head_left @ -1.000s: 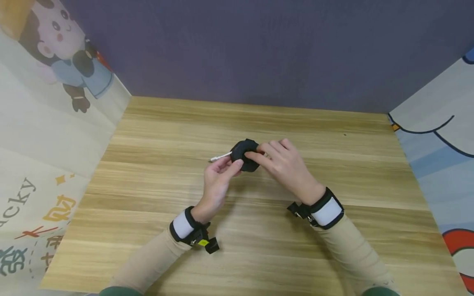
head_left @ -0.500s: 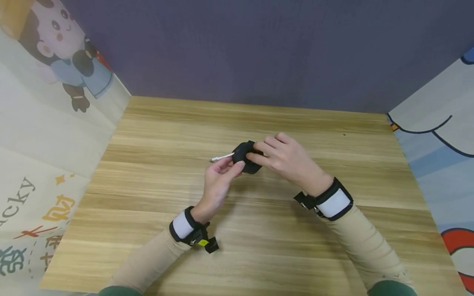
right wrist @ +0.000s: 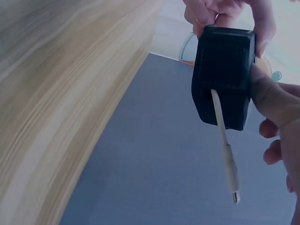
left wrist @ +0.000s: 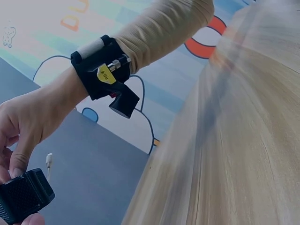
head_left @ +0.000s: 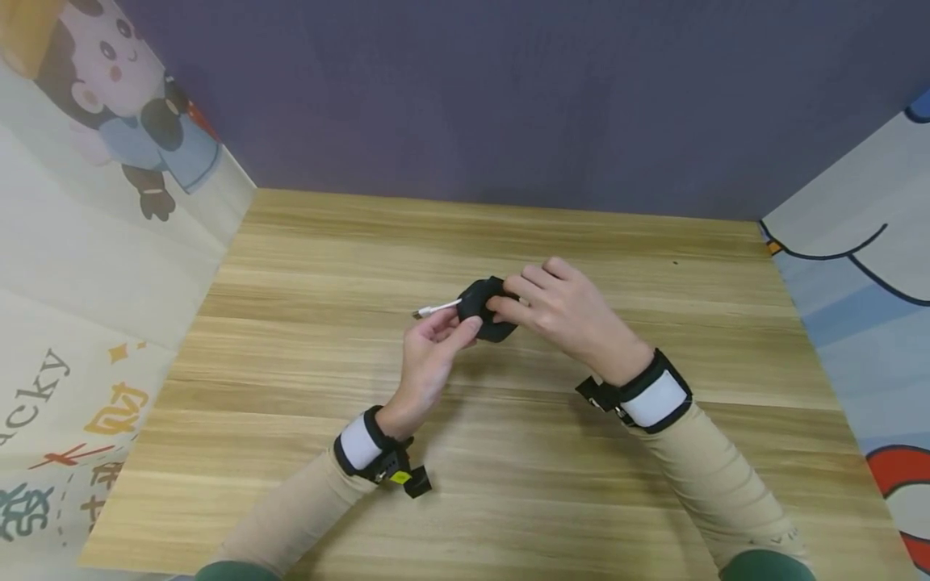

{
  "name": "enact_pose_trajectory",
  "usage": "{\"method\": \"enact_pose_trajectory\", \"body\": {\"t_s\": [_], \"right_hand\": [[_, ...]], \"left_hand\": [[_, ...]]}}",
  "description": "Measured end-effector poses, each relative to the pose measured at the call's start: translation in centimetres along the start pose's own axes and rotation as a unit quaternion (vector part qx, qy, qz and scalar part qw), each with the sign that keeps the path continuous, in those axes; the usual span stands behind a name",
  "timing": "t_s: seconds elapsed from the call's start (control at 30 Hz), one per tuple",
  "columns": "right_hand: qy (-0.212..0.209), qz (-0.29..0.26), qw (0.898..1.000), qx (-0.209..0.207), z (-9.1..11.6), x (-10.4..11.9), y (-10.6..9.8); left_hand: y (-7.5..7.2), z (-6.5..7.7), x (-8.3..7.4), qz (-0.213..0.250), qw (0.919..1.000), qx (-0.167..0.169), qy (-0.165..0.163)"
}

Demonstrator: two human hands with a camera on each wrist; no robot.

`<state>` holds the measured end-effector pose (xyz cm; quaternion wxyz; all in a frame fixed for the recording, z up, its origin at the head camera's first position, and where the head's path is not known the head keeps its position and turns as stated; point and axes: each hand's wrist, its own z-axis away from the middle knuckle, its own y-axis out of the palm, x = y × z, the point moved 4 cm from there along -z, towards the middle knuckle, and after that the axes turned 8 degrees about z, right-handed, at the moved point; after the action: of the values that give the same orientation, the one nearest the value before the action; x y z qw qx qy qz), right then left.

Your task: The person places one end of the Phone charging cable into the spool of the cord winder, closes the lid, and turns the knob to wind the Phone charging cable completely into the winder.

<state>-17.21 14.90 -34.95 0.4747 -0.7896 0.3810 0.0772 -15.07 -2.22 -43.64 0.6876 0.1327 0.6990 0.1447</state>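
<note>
A black faceted case point(head_left: 475, 295), roughly octagonal with a dip in its middle, is held above the table between both hands. From its left side sticks out a short white cable point(right wrist: 228, 161) with a metal plug tip. My left hand point(head_left: 427, 355) pinches the case's near left edge between thumb and fingers. My right hand point(head_left: 559, 315) grips the right edge, one finger in the middle dip. In the left wrist view the case point(left wrist: 26, 194) shows dark mesh-like faces, with the right hand point(left wrist: 35, 112) on it. Most of the left hand lies outside that view.
The wood-grain table point(head_left: 349, 516) spreads under both arms. A dark blue-grey wall point(head_left: 508, 105) rises at its back edge, with cartoon-printed panels point(head_left: 80, 266) at the sides. Each wrist wears a strapped camera mount point(head_left: 650, 395). One small dark speck point(head_left: 675, 262) lies at the back right.
My right wrist and forearm have swung outward to the right, the fingers still on the case. The case has shifted slightly right. My left hand has hardly moved.
</note>
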Motion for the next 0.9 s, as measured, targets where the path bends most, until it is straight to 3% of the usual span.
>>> {"method": "enact_pose_trajectory", "body": {"t_s": [0.43,0.9], "right_hand": [[0.070,-0.012,0.997,-0.033,0.1,0.4,0.3],[0.144,-0.023,0.987,-0.067,0.4,1.3,0.6]], "left_hand": [[0.4,0.0,-0.1,0.031,0.9994,-0.012,0.014],[0.4,0.1,-0.1,0.045,0.9986,-0.025,0.010]]}}
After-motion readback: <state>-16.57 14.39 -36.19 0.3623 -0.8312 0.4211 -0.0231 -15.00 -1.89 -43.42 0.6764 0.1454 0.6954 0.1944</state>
